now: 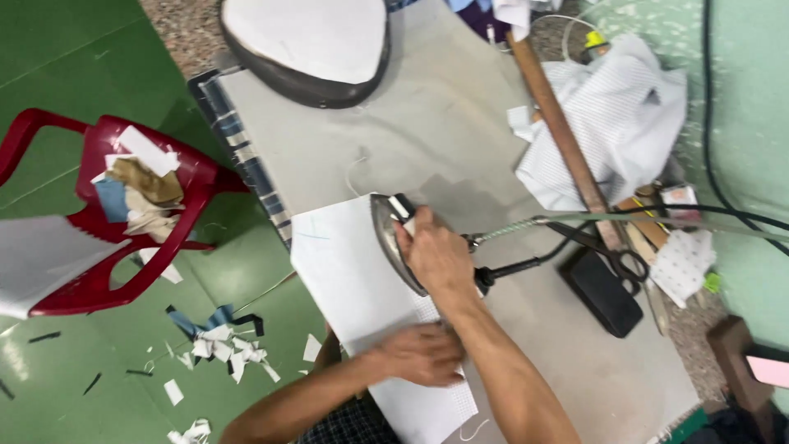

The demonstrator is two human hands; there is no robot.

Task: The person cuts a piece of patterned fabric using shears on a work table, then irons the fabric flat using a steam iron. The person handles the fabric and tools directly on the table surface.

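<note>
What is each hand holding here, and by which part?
Right hand grips the metal clothes iron by its top handle. Left hand holds nothing; it presses flat on the white fabric piece.

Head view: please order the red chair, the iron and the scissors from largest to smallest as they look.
1. red chair
2. iron
3. scissors
The chair sits lower on the floor, so its lead is real.

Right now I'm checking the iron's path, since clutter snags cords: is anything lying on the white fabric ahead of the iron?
Nothing visible lies there. The right hand grips the iron on the white fabric, whose stretch beyond the iron's tip is bare. The left hand presses the fabric nearer the person. The scissors lie off to the side.
</note>
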